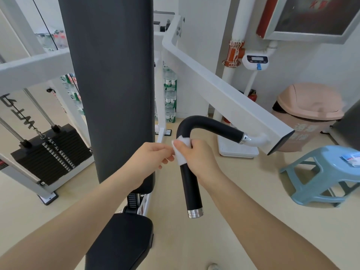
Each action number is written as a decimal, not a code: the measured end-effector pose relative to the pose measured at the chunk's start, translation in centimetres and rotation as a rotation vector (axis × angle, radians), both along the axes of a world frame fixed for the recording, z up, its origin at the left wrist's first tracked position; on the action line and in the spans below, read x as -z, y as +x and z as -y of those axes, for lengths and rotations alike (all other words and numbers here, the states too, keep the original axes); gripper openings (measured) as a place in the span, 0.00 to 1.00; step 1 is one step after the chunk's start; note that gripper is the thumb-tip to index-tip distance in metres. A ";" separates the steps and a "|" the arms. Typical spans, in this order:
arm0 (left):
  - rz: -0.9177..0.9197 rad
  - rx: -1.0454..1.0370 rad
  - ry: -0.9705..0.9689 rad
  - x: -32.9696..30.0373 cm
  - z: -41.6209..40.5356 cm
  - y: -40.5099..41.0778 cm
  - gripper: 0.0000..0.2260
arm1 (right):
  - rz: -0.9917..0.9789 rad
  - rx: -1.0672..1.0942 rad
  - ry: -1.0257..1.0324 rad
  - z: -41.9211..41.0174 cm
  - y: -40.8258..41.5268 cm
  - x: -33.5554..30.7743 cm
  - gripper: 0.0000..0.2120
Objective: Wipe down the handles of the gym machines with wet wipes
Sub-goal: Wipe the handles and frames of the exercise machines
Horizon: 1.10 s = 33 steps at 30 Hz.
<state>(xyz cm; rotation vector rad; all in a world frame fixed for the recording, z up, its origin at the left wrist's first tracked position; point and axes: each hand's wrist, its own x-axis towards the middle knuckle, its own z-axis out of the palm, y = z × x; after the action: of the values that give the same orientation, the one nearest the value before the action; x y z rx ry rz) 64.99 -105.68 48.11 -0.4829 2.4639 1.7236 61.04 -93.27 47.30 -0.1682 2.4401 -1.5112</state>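
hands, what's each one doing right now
Left hand: pinches the wipe's edge.
Right hand: grips the wipe around the black handle.

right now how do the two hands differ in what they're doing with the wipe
The right hand is curled round the black handle with the white wipe wrapped under it; the left hand only pinches the wipe's loose edge beside the handle. The right hand grips the handle; the left does not touch it. Both hold the same wipe.

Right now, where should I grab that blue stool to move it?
Probably by the rim of the seat on the blue stool, reaching down from above on its near left side. The seat lies flat, its edge is bare there, and a small packet sits toward the right.
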 end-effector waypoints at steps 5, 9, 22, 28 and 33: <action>-0.051 -0.119 -0.022 0.5 0.2 -0.1 0.10 | 0.184 -0.127 -0.184 -2.0 0.8 0.1 0.15; -0.111 -0.168 0.027 0.5 -0.5 -0.2 0.09 | 0.162 -0.050 -0.267 -0.9 0.1 -0.6 0.15; -0.136 -0.041 0.027 0.6 -2.0 0.5 0.07 | 0.266 -0.223 -0.246 -4.4 3.8 1.9 0.13; -0.149 -0.004 -0.053 0.3 -2.5 0.9 0.08 | 0.444 -0.411 -0.144 -7.3 5.6 3.8 0.06; -0.075 0.056 -0.183 -0.8 -1.5 0.0 0.11 | 0.307 -0.285 -0.198 -6.3 3.5 3.0 0.10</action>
<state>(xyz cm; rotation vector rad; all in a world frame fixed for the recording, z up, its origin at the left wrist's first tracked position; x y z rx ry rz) 64.97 -104.22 48.88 -0.3664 2.6754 1.5302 64.50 -87.01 44.34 -0.2857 1.9388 -1.5194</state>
